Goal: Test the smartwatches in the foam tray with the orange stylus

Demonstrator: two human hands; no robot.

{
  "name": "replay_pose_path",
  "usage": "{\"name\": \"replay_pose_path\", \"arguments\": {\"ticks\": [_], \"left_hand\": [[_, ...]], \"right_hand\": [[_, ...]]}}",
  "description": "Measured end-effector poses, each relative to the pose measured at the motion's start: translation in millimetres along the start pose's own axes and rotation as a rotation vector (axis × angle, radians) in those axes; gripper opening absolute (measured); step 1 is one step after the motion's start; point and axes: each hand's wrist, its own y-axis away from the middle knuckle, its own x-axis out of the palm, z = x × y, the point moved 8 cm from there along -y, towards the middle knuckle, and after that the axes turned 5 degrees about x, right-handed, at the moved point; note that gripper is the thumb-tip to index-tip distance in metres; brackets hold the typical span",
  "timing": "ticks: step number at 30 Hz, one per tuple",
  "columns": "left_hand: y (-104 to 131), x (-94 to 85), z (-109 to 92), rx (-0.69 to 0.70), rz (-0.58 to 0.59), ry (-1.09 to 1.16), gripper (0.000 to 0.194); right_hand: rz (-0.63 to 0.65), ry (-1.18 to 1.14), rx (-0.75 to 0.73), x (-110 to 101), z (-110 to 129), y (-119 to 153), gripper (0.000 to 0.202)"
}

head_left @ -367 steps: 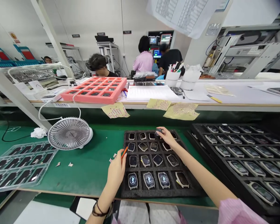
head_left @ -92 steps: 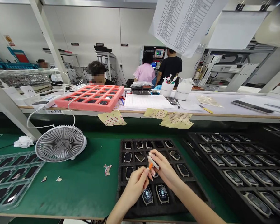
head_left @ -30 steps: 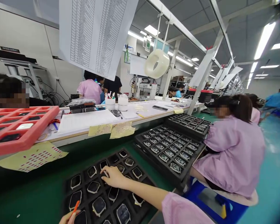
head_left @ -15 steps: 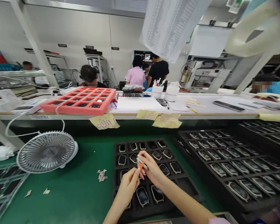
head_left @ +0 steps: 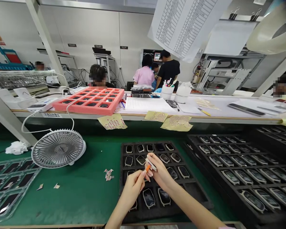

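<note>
My right hand (head_left: 158, 170) is closed around a pale watch case (head_left: 151, 163), held edge-on above a black foam tray (head_left: 193, 194). In my left hand (head_left: 134, 184), thumb and forefinger pinch a small orange stick (head_left: 147, 168) whose tip is against or very close to the case. Fingers hide most of the case and the stick's other end. Square watch cases with dark faces, such as one watch case (head_left: 149, 197), lie in the tray's compartments below my hands. One compartment near the right front corner holds no watch.
A second black tray (head_left: 231, 187) of watch cases stands right. On the green mat lie paper scraps (head_left: 108, 175), a grey fan (head_left: 59, 149) and a clear tray (head_left: 13, 187) of dark screens. The shelf above bears a pink foam tray (head_left: 90, 108). Several people are beyond.
The camera view has shifted, so the whole scene sits slightly further right. Both hands keep the same hold on the watch case and the orange stick, which have turned only slightly.
</note>
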Motion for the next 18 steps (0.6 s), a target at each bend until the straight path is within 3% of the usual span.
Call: {"name": "replay_pose_path", "arguments": {"ticks": [5, 11, 18], "left_hand": [[-1, -2.7, -1, 0.015, -0.009, -0.020, 0.049], [-4, 1.4, 0, 0.041, -0.015, 0.080, 0.052], [-2, 2.3, 12, -0.025, -0.034, 0.131, 0.055]], "right_hand": [[-0.017, 0.095, -0.031, -2, 4, 1, 0.025], [0.061, -0.196, 0.148, 5, -15, -2, 0.036], [0.058, -0.272, 0.141, 4, -20, -5, 0.033]]}}
